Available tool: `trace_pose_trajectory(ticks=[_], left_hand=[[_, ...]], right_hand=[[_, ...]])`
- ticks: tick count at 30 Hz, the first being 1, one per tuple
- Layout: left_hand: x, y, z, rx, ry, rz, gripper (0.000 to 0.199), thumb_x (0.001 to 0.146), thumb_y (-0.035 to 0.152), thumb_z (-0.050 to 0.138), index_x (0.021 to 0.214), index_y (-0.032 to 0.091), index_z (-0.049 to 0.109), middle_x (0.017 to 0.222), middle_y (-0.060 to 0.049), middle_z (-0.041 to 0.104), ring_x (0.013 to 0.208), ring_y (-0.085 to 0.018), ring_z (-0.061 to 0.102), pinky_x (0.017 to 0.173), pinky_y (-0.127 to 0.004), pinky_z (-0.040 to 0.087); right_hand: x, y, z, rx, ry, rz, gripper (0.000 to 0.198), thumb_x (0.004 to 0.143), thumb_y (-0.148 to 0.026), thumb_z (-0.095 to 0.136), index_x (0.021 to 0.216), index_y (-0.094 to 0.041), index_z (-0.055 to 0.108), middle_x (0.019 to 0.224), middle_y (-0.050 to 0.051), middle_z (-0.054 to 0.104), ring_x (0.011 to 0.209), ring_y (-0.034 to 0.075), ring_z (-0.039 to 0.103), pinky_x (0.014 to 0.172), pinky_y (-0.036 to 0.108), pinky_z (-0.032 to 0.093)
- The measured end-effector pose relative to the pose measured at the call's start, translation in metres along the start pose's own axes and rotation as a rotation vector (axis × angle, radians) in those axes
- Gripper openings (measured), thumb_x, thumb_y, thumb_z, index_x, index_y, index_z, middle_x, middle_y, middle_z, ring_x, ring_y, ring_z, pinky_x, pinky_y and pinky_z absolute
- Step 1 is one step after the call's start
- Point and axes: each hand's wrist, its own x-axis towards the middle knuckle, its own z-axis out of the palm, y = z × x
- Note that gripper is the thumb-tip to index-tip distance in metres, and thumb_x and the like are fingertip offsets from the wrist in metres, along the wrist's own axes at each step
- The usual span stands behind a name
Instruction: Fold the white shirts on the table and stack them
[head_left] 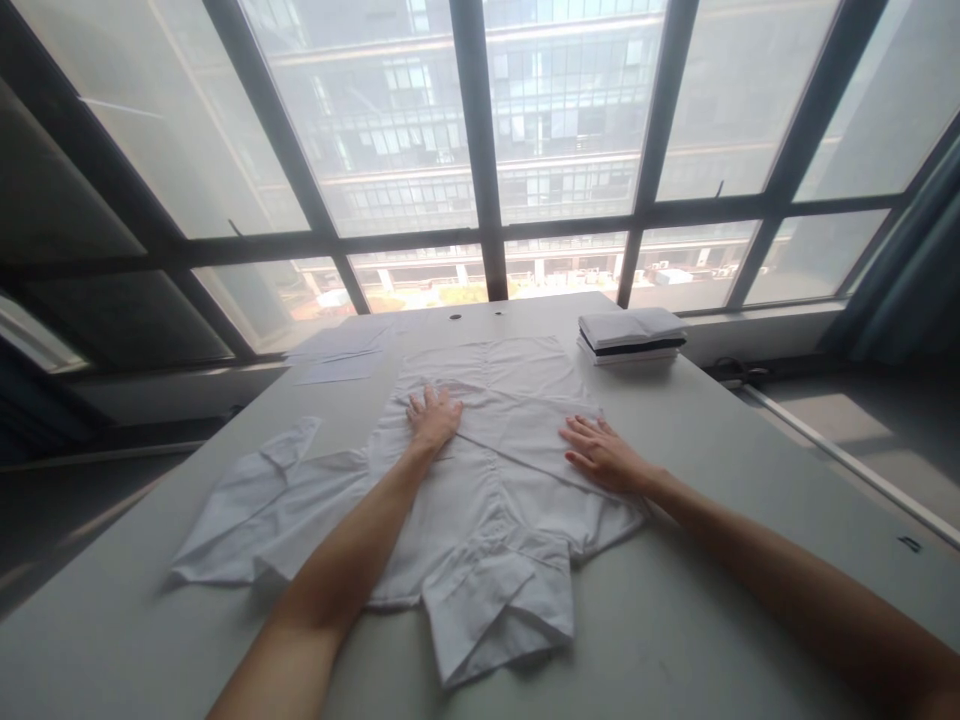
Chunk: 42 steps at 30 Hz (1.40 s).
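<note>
A white shirt (487,500) lies spread on the table, its collar (499,610) toward me. One sleeve (240,510) stretches out to the left, while the right side has a long diagonal crease across the body and no sleeve sticking out there. My left hand (435,412) rests flat on the left part of the shirt, fingers spread. On the shirt's right edge lies my right hand (604,455), palm down with its fingers stretched out. Neither hand grips the cloth. Small wrinkles run down the middle of the shirt.
A stack of folded white and black cloth (632,335) sits at the back right of the white table (712,560). Several white papers (337,355) lie at the back left. Large windows (570,110) stand beyond the far edge, with a curtain (900,270) at right.
</note>
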Motion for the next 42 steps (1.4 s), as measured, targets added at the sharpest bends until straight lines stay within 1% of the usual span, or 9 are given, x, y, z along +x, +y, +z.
trace_pose_trajectory(ticks=[2,5,10,14,18,23,29,36,42], left_hand=[[0.002,-0.005,0.0,-0.019,0.024,-0.065,0.058,0.101,0.055,0.041,0.15,0.026,0.055,0.161,-0.019,0.041,0.145,-0.051,0.035,0.112,-0.068,0.032],[0.005,-0.011,-0.002,-0.091,0.043,-0.081,0.055,0.101,0.051,0.042,0.145,0.023,0.06,0.152,-0.023,0.048,0.137,-0.05,0.044,0.107,-0.069,0.037],[0.014,-0.018,-0.002,-0.252,0.137,-0.049,0.047,0.096,0.027,0.047,0.138,0.018,0.066,0.157,-0.022,0.041,0.132,-0.047,0.049,0.104,-0.064,0.044],[0.024,-0.027,0.003,-0.275,0.181,-0.014,0.045,0.087,0.012,0.051,0.128,0.018,0.07,0.156,-0.019,0.042,0.139,-0.038,0.045,0.114,-0.056,0.039],[0.031,-0.035,0.005,-0.322,0.204,-0.01,0.049,0.077,0.007,0.057,0.121,0.02,0.071,0.152,-0.014,0.046,0.138,-0.034,0.047,0.117,-0.052,0.039],[0.033,-0.037,0.004,-0.383,0.21,-0.004,0.054,0.077,0.003,0.054,0.127,0.017,0.07,0.15,-0.014,0.047,0.128,-0.03,0.056,0.114,-0.047,0.047],[0.031,-0.034,0.003,-0.392,0.246,0.036,0.056,0.078,0.0,0.05,0.127,0.016,0.071,0.153,-0.012,0.047,0.141,-0.029,0.048,0.121,-0.044,0.041],[0.029,-0.027,-0.003,-0.244,0.287,0.153,0.049,0.09,0.009,0.042,0.129,0.018,0.071,0.154,-0.009,0.051,0.15,-0.026,0.037,0.126,-0.046,0.031],[0.025,-0.01,-0.002,-0.258,0.185,0.369,0.047,0.101,0.026,0.036,0.136,0.019,0.067,0.152,-0.009,0.056,0.147,-0.024,0.042,0.125,-0.044,0.03]], right_hand=[[0.0,0.0,0.0,0.0,0.0,0.006,0.056,0.106,-0.048,0.038,0.155,-0.021,0.048,0.166,0.015,0.037,0.156,0.033,0.027,0.124,0.059,0.022],[0.0,0.001,0.001,0.005,0.0,0.009,0.056,0.106,-0.049,0.037,0.155,-0.022,0.049,0.166,0.015,0.037,0.155,0.032,0.028,0.124,0.058,0.023],[0.002,0.002,0.004,0.057,0.048,0.021,0.051,0.107,-0.045,0.037,0.15,-0.025,0.055,0.163,0.011,0.043,0.154,0.03,0.033,0.124,0.058,0.025],[0.005,0.006,-0.002,0.237,0.223,0.099,0.051,0.106,-0.038,0.031,0.138,-0.022,0.067,0.147,0.01,0.062,0.142,0.026,0.052,0.121,0.047,0.037],[0.008,0.024,-0.009,0.412,0.469,0.28,0.05,0.1,-0.04,0.036,0.124,-0.019,0.075,0.13,0.011,0.073,0.125,0.028,0.066,0.112,0.043,0.047],[0.013,0.053,-0.004,0.642,0.581,0.472,0.069,0.102,-0.051,0.018,0.126,-0.014,0.071,0.118,0.019,0.076,0.113,0.029,0.072,0.1,0.044,0.056],[0.015,0.065,0.004,0.728,0.624,0.555,0.076,0.102,-0.058,0.015,0.127,-0.011,0.07,0.127,0.022,0.072,0.12,0.031,0.069,0.099,0.046,0.058],[0.016,0.068,0.01,0.656,0.641,0.517,0.076,0.103,-0.057,0.014,0.133,-0.012,0.068,0.126,0.022,0.072,0.12,0.035,0.068,0.099,0.054,0.057],[0.012,0.05,-0.001,0.546,0.631,0.478,0.064,0.103,-0.047,0.021,0.128,-0.016,0.071,0.127,0.019,0.073,0.12,0.032,0.067,0.105,0.049,0.053]])
